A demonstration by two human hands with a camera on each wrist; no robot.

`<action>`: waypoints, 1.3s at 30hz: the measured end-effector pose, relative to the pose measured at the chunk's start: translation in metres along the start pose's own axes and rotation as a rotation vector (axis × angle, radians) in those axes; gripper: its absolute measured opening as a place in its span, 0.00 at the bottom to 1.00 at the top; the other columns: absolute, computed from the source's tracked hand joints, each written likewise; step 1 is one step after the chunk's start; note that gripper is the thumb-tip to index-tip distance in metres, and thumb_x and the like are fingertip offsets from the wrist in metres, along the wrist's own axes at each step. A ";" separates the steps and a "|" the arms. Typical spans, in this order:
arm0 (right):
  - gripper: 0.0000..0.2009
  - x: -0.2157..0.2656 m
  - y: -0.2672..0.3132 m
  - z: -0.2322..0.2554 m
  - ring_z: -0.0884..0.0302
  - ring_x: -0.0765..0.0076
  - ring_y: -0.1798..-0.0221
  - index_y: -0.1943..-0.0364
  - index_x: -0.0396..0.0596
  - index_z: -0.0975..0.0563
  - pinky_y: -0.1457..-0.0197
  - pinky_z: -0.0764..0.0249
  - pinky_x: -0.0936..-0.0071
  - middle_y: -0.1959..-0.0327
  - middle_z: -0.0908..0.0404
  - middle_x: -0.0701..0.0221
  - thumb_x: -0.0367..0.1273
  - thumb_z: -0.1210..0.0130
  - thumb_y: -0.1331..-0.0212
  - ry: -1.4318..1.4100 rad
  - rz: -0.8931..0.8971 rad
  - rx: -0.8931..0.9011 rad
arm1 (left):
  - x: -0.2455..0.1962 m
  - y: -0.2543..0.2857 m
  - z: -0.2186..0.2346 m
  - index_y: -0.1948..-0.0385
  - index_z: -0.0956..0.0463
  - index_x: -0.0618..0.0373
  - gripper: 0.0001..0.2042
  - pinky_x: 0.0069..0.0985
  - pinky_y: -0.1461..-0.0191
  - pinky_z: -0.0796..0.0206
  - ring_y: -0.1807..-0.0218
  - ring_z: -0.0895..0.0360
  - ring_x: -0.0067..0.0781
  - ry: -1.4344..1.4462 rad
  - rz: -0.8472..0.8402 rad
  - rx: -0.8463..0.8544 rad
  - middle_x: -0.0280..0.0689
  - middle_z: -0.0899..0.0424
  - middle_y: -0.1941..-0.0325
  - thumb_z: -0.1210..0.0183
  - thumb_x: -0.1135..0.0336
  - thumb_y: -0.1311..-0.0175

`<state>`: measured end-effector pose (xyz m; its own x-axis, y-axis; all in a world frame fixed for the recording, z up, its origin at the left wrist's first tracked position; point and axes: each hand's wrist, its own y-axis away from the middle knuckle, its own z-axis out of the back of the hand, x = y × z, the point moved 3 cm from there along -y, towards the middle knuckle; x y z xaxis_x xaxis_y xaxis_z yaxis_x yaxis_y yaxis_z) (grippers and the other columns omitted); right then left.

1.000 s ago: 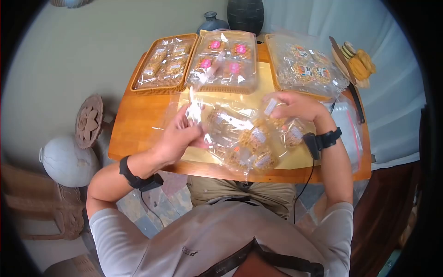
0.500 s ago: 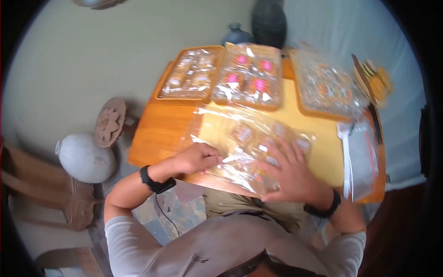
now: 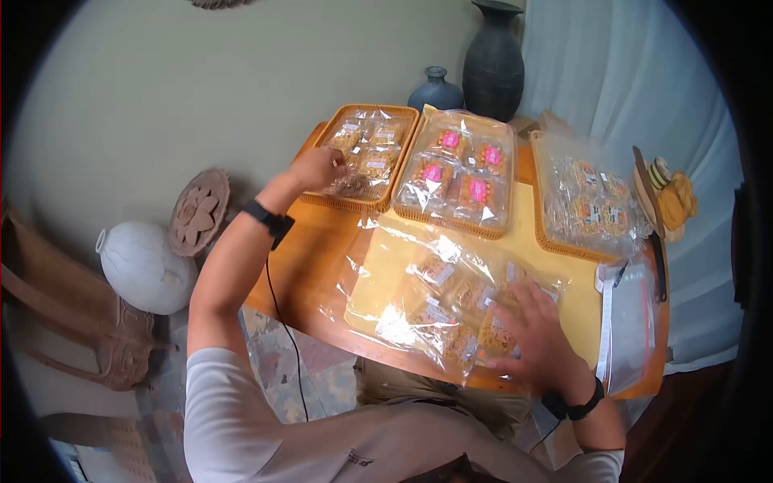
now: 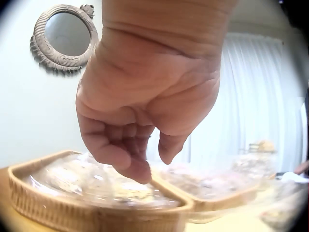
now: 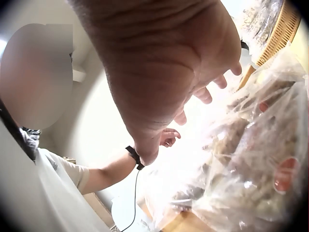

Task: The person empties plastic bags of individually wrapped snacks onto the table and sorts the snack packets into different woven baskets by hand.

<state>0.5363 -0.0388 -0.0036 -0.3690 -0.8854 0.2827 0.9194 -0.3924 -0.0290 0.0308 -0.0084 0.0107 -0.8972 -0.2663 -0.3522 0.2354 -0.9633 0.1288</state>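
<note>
My left hand (image 3: 320,167) hovers over the near left of the left wicker basket (image 3: 361,204), fingers loosely curled and the thumb apart. In the left wrist view that hand (image 4: 145,106) holds nothing, its fingertips just above the wrapped snacks in the basket (image 4: 53,210). A large clear plastic bag (image 3: 460,296) with several labelled snack packs in it lies flat at the table's front. My right hand (image 3: 535,334) rests at the right part of this bag with its fingers spread. The right wrist view shows the straight fingers beside the shiny bag (image 5: 246,159).
The middle basket (image 3: 455,228) holds packs with pink labels; the right basket (image 3: 568,253) holds a clear bag of packs. Flat zip bags (image 3: 632,322) lie at the right edge near a long dark strip (image 3: 662,274). Yellow paper (image 3: 576,286) covers part of the table (image 3: 310,278).
My left hand has let go of the bag's left end and moved up and left to the left basket. The right hand went from a small pack's label to lying spread on the bag.
</note>
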 end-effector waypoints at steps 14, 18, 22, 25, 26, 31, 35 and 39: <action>0.32 -0.019 0.006 -0.019 0.50 0.29 0.23 0.42 0.46 0.23 0.24 0.44 0.41 0.25 0.42 0.51 0.45 0.27 0.51 -0.197 -0.275 -0.080 | 0.030 -0.213 -0.011 0.33 0.32 0.55 0.33 0.43 0.31 0.35 0.35 0.27 0.57 -0.168 -0.049 -0.258 0.52 0.22 0.36 0.48 0.39 0.30; 0.30 -0.024 0.002 -0.028 0.51 0.30 0.22 0.43 0.47 0.22 0.23 0.45 0.41 0.25 0.42 0.51 0.46 0.28 0.49 -0.207 -0.301 -0.114 | 0.027 -0.219 -0.013 0.44 0.22 0.58 0.34 0.46 0.38 0.31 0.41 0.21 0.57 -0.327 0.008 -0.191 0.54 0.16 0.47 0.50 0.33 0.31; 0.30 -0.025 -0.001 -0.029 0.50 0.30 0.23 0.43 0.46 0.23 0.23 0.45 0.40 0.26 0.41 0.52 0.47 0.30 0.47 -0.190 -0.281 -0.143 | 0.030 -0.215 -0.002 0.65 0.17 0.63 0.30 0.46 0.55 0.28 0.60 0.18 0.58 -0.286 -0.166 -0.281 0.55 0.15 0.66 0.45 0.37 0.32; 0.30 -0.023 -0.001 -0.030 0.50 0.30 0.23 0.43 0.46 0.23 0.24 0.45 0.40 0.27 0.40 0.51 0.47 0.31 0.46 -0.186 -0.259 -0.159 | 0.022 -0.200 0.026 0.69 0.18 0.62 0.27 0.46 0.59 0.28 0.64 0.19 0.59 -0.263 -0.210 -0.359 0.53 0.17 0.70 0.43 0.40 0.32; 0.30 -0.023 -0.001 -0.029 0.49 0.30 0.23 0.42 0.46 0.23 0.24 0.44 0.40 0.27 0.40 0.51 0.47 0.31 0.46 -0.181 -0.253 -0.168 | 0.013 -0.191 0.040 0.68 0.18 0.60 0.26 0.47 0.58 0.27 0.63 0.20 0.59 -0.297 -0.237 -0.393 0.52 0.17 0.70 0.42 0.41 0.32; 0.30 -0.017 0.000 -0.023 0.47 0.29 0.25 0.42 0.46 0.24 0.25 0.43 0.40 0.29 0.39 0.51 0.46 0.31 0.46 -0.176 -0.230 -0.156 | -0.015 -0.128 0.078 0.72 0.22 0.64 0.21 0.41 0.68 0.34 0.74 0.29 0.55 -0.208 -0.372 -0.521 0.51 0.24 0.78 0.38 0.51 0.31; 0.30 -0.012 -0.006 0.000 0.44 0.32 0.26 0.40 0.47 0.25 0.25 0.42 0.42 0.30 0.38 0.49 0.44 0.31 0.46 -0.254 -0.132 -0.140 | -0.037 -0.083 0.108 0.71 0.22 0.63 0.19 0.40 0.69 0.34 0.76 0.29 0.54 -0.187 -0.428 -0.662 0.50 0.23 0.78 0.37 0.53 0.31; 0.30 -0.005 -0.032 0.033 0.39 0.36 0.28 0.39 0.45 0.25 0.26 0.40 0.47 0.31 0.34 0.48 0.44 0.32 0.45 -0.250 0.007 -0.192 | -0.054 -0.051 0.134 0.69 0.22 0.62 0.17 0.36 0.71 0.35 0.78 0.31 0.45 -0.201 -0.535 -0.806 0.47 0.24 0.78 0.37 0.55 0.30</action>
<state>0.5135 -0.0137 0.0280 -0.2961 -0.8088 0.5081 0.8701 -0.4478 -0.2058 0.0170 0.0591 0.1477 -0.9888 0.1493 -0.0059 -0.1029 -0.7086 -0.6980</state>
